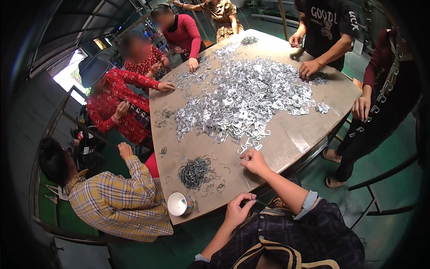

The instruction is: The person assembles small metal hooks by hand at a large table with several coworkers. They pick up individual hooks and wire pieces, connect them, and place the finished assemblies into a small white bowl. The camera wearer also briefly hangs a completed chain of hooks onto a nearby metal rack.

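My right hand point(253, 161) rests on the brown table point(293, 139) at the near edge of a big heap of silver metal clips point(244, 94). Its fingers are curled on one loose silver clip point(245, 149). My left hand point(238, 210) hovers just off the table's near edge, by my lap. It pinches a small thin metal piece point(253, 202) between thumb and fingers. A smaller pile of dark wire rings point(195, 172) lies to the left of my right hand.
A white paper cup point(179, 204) stands at the table's near left corner. Several other people sit or stand around the table with hands on the clips: one in a yellow plaid shirt point(116, 197) at the left, one in dark clothes point(385, 103) at the right.
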`<control>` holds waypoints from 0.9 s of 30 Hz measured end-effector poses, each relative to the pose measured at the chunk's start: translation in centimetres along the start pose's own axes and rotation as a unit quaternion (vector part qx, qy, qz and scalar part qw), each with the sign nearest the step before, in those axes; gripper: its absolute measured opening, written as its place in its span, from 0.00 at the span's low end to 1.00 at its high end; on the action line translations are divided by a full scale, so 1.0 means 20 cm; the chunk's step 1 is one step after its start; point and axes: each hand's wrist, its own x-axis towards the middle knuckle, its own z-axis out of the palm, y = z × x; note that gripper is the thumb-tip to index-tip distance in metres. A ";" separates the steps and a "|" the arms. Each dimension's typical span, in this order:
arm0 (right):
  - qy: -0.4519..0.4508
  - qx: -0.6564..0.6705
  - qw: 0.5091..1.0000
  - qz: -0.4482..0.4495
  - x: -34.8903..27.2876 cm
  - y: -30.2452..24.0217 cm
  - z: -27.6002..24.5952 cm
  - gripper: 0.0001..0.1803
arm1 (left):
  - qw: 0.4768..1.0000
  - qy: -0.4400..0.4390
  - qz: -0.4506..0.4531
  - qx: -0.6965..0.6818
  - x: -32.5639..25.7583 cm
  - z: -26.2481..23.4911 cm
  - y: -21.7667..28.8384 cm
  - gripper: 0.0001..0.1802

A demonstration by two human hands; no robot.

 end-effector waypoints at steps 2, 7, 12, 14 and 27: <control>-0.037 0.089 0.992 0.081 0.02 0.04 -0.02 0.16 | 1.000 0.000 -0.002 0.001 0.01 0.00 0.01 0.05; -0.103 0.195 0.968 0.122 -0.10 -0.04 -0.15 0.06 | 1.000 0.003 0.000 -0.006 0.01 0.01 0.00 0.05; -0.138 0.174 0.968 0.114 -0.24 -0.06 -0.26 0.13 | 1.000 0.022 -0.003 -0.008 0.05 0.04 -0.02 0.06; -0.149 0.157 0.972 0.085 -0.31 -0.07 -0.28 0.14 | 0.999 0.033 -0.007 -0.010 0.06 0.06 -0.01 0.06; -0.119 0.015 0.986 -0.112 -0.59 -0.31 -0.33 0.19 | 0.992 0.075 0.011 0.097 0.05 0.12 -0.05 0.07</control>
